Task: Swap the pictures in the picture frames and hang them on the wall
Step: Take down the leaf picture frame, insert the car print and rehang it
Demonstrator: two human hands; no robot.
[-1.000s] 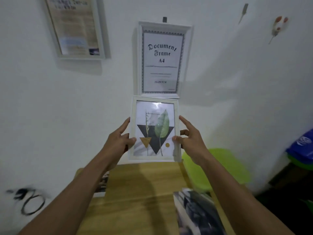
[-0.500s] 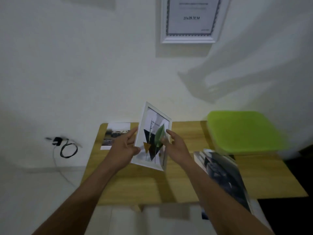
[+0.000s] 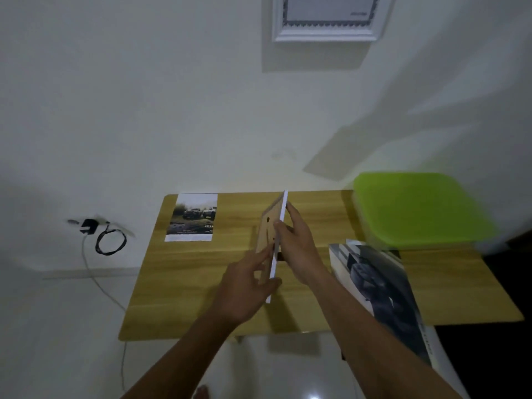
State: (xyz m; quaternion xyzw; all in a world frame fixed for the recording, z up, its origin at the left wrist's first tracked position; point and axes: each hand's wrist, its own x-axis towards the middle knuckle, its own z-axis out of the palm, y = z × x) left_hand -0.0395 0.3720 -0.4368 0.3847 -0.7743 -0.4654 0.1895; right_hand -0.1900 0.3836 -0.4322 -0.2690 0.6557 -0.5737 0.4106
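I hold a small white picture frame (image 3: pixel 269 226) on edge above the wooden table (image 3: pixel 288 309). Its tan backing board faces left and its picture side is hidden. My left hand (image 3: pixel 244 286) grips the near lower end, fingers on the backing. My right hand (image 3: pixel 299 249) clasps the frame from the right, with a fingertip over the white rim. A loose print of off-road cars (image 3: pixel 194 217) lies flat at the table's far left. A dark car print (image 3: pixel 380 289) lies on the right side. A larger white document frame (image 3: pixel 325 27) hangs on the wall above.
A lime-green plastic stool (image 3: pixel 417 208) stands at the table's far right corner. A black charger with a coiled cable (image 3: pixel 100 237) hangs from the wall at the left, and its cord trails down to the white floor. A white wall rises directly behind the table.
The frame came down from the wall to above the table and turned from picture-forward to edge-on, backing now showing. Both hands kept hold, and my view tilted downward.
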